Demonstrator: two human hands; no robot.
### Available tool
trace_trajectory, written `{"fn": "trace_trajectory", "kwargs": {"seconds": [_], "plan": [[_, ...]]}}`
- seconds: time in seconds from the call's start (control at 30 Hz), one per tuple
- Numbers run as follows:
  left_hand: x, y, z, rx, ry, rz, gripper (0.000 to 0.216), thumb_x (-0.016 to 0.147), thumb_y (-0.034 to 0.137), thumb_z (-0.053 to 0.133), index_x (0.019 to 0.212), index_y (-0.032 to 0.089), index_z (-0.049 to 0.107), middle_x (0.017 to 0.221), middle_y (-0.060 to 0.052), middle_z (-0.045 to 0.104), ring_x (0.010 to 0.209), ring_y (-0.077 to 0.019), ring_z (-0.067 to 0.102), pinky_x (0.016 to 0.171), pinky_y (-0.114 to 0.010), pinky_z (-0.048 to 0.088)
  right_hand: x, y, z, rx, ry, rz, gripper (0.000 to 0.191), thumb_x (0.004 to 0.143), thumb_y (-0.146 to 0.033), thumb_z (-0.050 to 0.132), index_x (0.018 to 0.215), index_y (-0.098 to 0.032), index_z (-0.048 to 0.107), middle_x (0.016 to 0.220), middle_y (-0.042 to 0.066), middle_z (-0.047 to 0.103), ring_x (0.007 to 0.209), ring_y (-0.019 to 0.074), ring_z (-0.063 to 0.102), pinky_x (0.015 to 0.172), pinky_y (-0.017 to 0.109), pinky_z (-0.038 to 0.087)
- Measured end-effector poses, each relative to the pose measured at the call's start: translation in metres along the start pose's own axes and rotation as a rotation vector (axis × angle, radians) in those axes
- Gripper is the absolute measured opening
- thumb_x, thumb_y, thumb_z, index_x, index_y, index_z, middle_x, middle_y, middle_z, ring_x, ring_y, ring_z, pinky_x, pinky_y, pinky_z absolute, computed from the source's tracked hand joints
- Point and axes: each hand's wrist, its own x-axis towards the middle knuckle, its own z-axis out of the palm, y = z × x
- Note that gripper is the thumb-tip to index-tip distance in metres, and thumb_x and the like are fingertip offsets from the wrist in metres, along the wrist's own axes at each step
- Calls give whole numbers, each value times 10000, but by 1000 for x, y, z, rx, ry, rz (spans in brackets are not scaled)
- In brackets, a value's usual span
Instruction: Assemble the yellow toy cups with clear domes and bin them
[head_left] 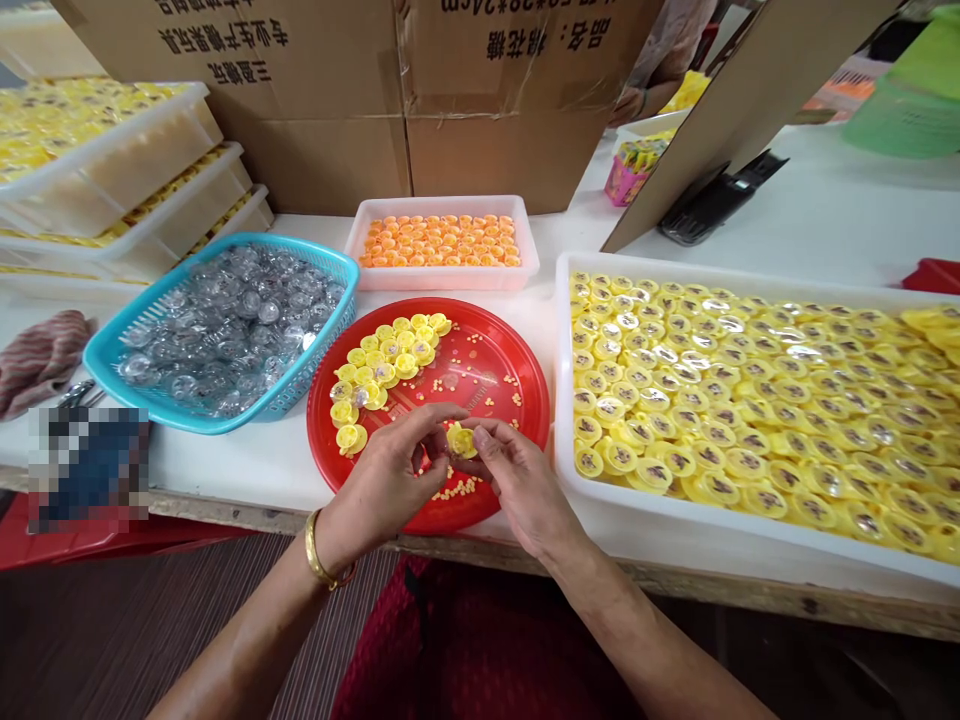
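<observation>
My right hand (523,485) pinches a small yellow plastic cup (461,441) between thumb and fingers, above the near part of a round red tray (517,360). Just left of it, my left hand (386,482) has its fingers curled together close to the cup; whatever they pinch is too small or hidden to make out. On the tray's left side, several similar yellow cups (382,372) stand in slanting rows. Tiny pale yellow pellets (459,488) lie scattered over the tray, some right under my hands.
Left of the tray, a blue basket (225,427) holds clear plastic domes (247,310). A white bin (675,510) of finished-looking yellow pieces flanks it on the right. Behind are a box of orange cups (442,240) and a cardboard wall (337,150). Stacked bins (112,190) rise at far left.
</observation>
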Motion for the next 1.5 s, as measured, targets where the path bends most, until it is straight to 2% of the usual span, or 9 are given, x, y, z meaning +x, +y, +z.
{"fn": "trace_trajectory", "kwargs": {"seconds": [0.1,0.2,0.4,0.6,0.73,0.93,1.2,1.37,1.5], "plan": [[1,1,1,38,-12,58,466,792,1,512,1188,244,556,828,28,586,722,-82,542,682,-209,445,0,-1,3,15,-15,9,333,813,-479,735,963,-189,667,897,20,628,864,182,607,822,345,550],[2,-4,6,-31,33,20,475,800,19,529,1211,257,551,875,11,580,770,-98,552,719,-229,461,0,0,4,61,-5,22,314,810,-460,742,951,-190,666,905,21,622,865,176,592,790,328,550],[-1,-18,25,-460,258,-169,469,771,123,650,1207,255,540,969,-15,554,840,-117,558,784,-254,486,-2,1,5,117,31,49,316,778,-418,775,985,-208,662,950,23,631,886,173,585,812,322,530],[-10,-25,44,-500,421,-385,275,744,278,723,972,184,601,792,15,569,694,-101,555,637,-209,468,-2,1,10,219,94,59,347,706,-379,831,957,-213,658,959,12,626,920,171,575,800,283,521],[-17,-23,54,-541,410,-449,218,780,341,686,854,164,582,726,12,594,612,-97,556,557,-203,456,-3,1,12,216,134,46,375,689,-372,841,965,-207,648,961,14,632,932,169,566,804,270,510],[-18,-19,60,-701,407,-412,239,758,266,701,946,165,592,832,-15,628,764,-133,631,722,-269,530,-3,3,11,173,159,31,376,720,-389,813,996,-214,627,990,24,639,949,179,573,818,274,493],[-19,-21,61,-493,461,-335,171,755,226,703,901,175,631,861,-36,645,773,-140,612,711,-265,522,-4,0,12,258,144,17,315,752,-396,769,965,-222,615,1015,28,636,965,213,590,816,324,512],[-20,-15,60,-422,462,-265,79,785,189,672,856,180,639,832,-12,639,774,-130,600,730,-254,498,-3,2,10,223,163,10,301,779,-415,739,988,-230,628,996,23,641,963,214,589,833,325,499],[-19,-12,60,-406,446,-243,127,789,181,674,902,184,615,830,-6,634,775,-124,593,735,-250,495,-5,4,8,176,160,12,304,789,-430,723,1001,-230,639,960,22,637,928,205,586,814,312,491]]}}
